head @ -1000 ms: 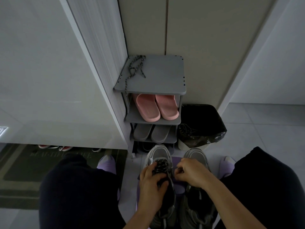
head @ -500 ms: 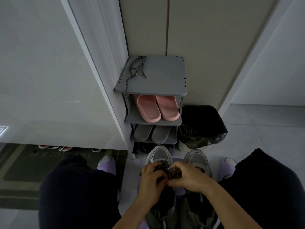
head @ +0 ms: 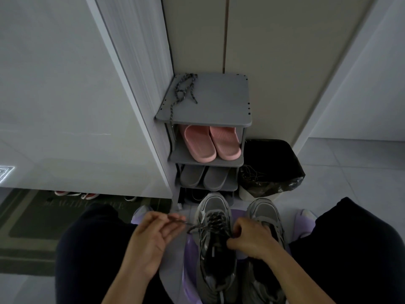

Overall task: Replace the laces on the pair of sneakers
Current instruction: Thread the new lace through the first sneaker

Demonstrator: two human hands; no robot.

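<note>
Two grey sneakers stand side by side on a purple stool between my knees. The left sneaker (head: pixel 213 207) has a dark speckled lace (head: pixel 215 222) threaded through its front eyelets. My left hand (head: pixel 151 235) pinches one end of that lace and holds it out to the left of the shoe. My right hand (head: pixel 249 238) grips the shoe's right side at the eyelets, fingers curled over the edge. The right sneaker (head: pixel 262 210) lies partly under my right hand and forearm. A second speckled lace (head: pixel 183 91) lies on top of the grey shoe rack (head: pixel 219 106).
The rack holds pink slippers (head: pixel 210 143) and grey slippers (head: pixel 203 177) on lower shelves. A bin with a black bag (head: pixel 269 167) holding old laces stands to its right. A white cabinet fills the left; a dark doormat (head: pixel 32 220) lies below it.
My left hand has moved off the shoe's tongue out to the left, drawing the lace end taut. My right hand shifted down onto the shoe's right side.
</note>
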